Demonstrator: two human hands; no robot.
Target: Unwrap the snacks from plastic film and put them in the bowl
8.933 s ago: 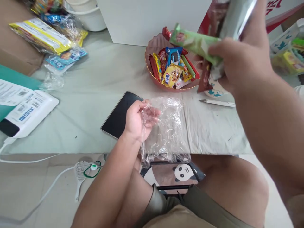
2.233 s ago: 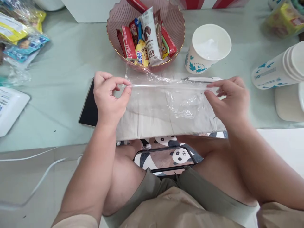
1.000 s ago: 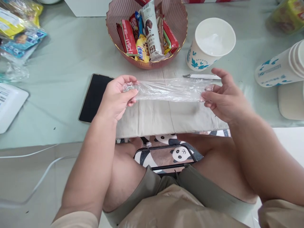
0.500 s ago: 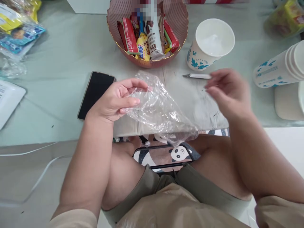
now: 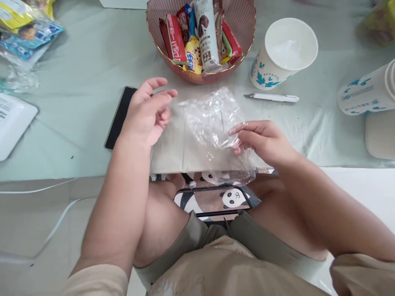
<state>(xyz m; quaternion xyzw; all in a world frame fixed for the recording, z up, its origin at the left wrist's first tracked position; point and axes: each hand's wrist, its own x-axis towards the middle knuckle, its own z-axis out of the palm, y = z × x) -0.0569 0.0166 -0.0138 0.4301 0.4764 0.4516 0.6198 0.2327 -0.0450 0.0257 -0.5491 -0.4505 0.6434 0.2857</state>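
Observation:
A crumpled clear plastic bag (image 5: 212,117) hangs at the table's front edge, its lower end drooping over my lap. My right hand (image 5: 257,137) pinches it at its right side between thumb and fingers. To the left, my left hand (image 5: 151,109) is raised with nothing in it, fingers apart and partly curled, a short gap from the bag. Under and beside that hand lies a black smartphone (image 5: 119,117), partly covered by it. Beyond my right hand a white utility knife (image 5: 274,97) rests on the cloth.
A pink ribbed bowl (image 5: 154,28) of wrapped snacks stands at the back. Right of it is a paper cup (image 5: 262,70) with something whitish inside. Stacked paper cups (image 5: 364,90) lie at the far right; snack packets (image 5: 33,37) and a white object (image 5: 15,127) sit at left.
My left hand has let go of the plastic bag and moved left and up. My right hand has come down and left from near the utility knife and taken hold of the bag.

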